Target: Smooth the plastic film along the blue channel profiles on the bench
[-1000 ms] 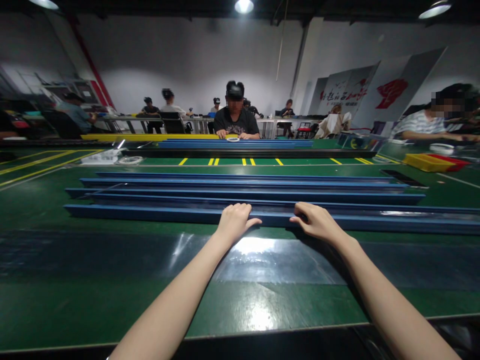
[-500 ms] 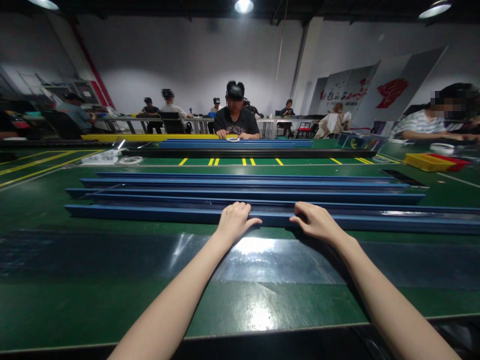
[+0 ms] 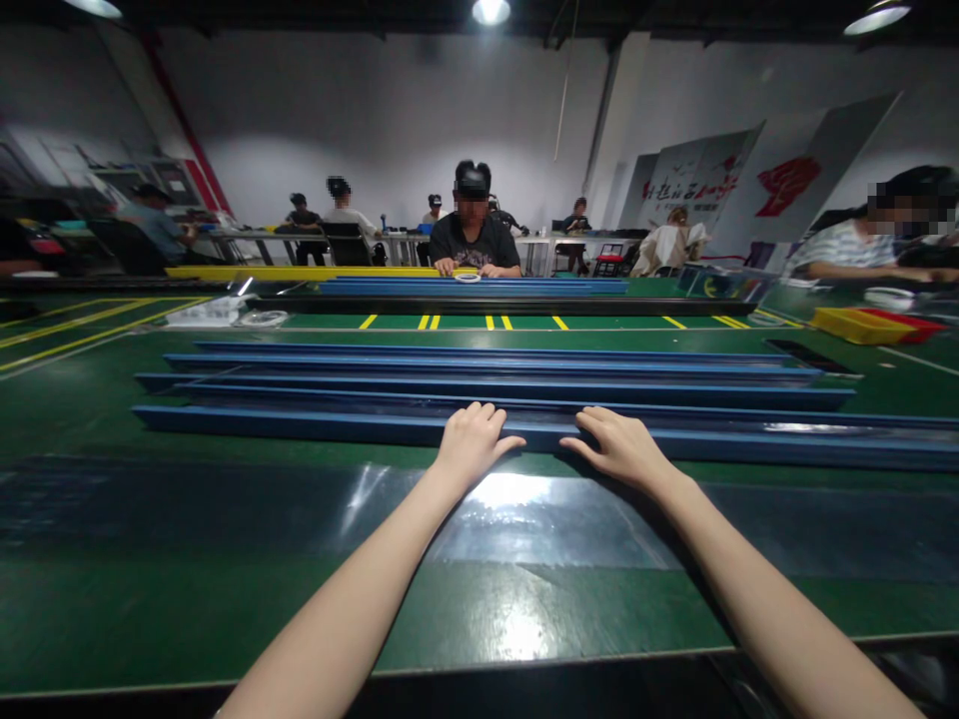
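A long blue channel-shaped strip (image 3: 300, 423) lies across the table in front of me. My left hand (image 3: 472, 439) is closed over it, with the fingers hooked over the front wall and the thumb along its near face. A short gap to the right, my right hand (image 3: 618, 444) grips the same strip, fingers over the edge and thumb pointing left. The fingertips of both hands are hidden inside the channel. Nearer to me, under my forearms, a clear plastic sheet (image 3: 225, 509) lies flat and reflects the lamps.
More blue strips (image 3: 375, 380) lie parallel just behind. Farther back are a black strip (image 3: 486, 306), a dark phone-like slab (image 3: 813, 358) and a yellow tray (image 3: 854, 325). A co-worker (image 3: 475, 240) sits opposite, and another person (image 3: 846, 248) is at the right.
My right hand has slid a little left along the strip, closer to my left hand, and its thumb has stretched out. My left hand stays in place on the strip.
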The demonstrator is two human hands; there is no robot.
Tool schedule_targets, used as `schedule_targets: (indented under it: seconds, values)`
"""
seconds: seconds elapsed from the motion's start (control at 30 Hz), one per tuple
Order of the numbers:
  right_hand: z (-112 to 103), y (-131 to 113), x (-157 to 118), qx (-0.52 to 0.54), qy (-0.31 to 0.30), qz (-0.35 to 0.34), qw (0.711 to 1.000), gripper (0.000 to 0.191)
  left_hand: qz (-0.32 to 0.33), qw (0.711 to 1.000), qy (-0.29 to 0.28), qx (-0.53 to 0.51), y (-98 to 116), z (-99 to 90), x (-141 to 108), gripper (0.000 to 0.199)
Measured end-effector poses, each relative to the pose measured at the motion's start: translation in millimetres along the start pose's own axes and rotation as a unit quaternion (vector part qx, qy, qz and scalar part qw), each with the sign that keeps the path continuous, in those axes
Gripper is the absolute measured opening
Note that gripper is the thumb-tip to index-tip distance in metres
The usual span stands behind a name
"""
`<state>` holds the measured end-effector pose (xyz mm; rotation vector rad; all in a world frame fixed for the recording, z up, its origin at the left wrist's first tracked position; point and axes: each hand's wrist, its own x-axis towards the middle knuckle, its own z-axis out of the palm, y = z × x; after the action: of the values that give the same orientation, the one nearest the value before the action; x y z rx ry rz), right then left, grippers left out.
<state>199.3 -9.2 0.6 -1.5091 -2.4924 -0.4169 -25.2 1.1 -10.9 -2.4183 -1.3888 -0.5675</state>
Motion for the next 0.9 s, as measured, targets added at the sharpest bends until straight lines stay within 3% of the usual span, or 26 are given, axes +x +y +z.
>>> schedule_targets:
  seconds: [0.33,0.63,0.9]
  values:
    - [-6.9,1.6,2.6,-0.017,-0.022,0.02,0.999,0.04,0.023,1.0,-0.001,-0.003,-1.6,-1.3,-0.6,0.039]
    - [-14.6,23.0,-11.1,-0.029,-0.036,0.061,0.997,0.036,0.035,0.999,-0.002,0.0,-2.0,-3.1,-1.0,0.037]
    - [-11.5,27.4,-13.3,-0.006,-0.025,0.039,0.999,0.035,0.027,1.0,-0.008,-0.002,-0.8,-1.0,-1.2,0.035]
